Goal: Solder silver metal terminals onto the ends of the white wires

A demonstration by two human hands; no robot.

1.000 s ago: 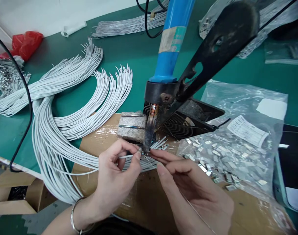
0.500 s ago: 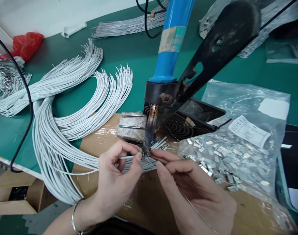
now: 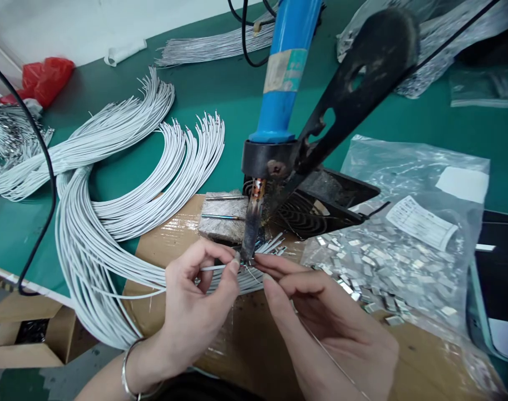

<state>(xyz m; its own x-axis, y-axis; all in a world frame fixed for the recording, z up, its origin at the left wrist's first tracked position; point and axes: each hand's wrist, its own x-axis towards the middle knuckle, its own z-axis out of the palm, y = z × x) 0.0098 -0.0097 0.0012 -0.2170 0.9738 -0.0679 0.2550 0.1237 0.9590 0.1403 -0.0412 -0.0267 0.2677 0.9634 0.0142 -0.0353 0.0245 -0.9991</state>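
Note:
The thumb and index finger of my left hand (image 3: 201, 306) are closed on a white wire (image 3: 212, 268), its end right under a soldering iron (image 3: 279, 106). My right hand (image 3: 333, 328) pinches a thin strand of solder wire (image 3: 326, 352), which crosses the palm and reaches up to the iron's tip. That hand's index fingertip rests close to the tip on its right side. The tip and my fingers partly hide the joint, so its details cannot be made out. Behind my left hand lies a thick bundle of white wires (image 3: 124, 262).
A black stand arm (image 3: 362, 83) holds the iron over cardboard (image 3: 174, 223). Behind it are a wrapped block (image 3: 222, 225) and a black fan (image 3: 310, 214). A clear bag of small metal pieces (image 3: 416, 267) lies right. More white wires (image 3: 120, 128) spread left; a black cable (image 3: 45, 139) hangs there.
The iron and its stand appear slightly further left in view, and both hands shift slightly left too. The grips on the white wire and the solder wire stay the same.

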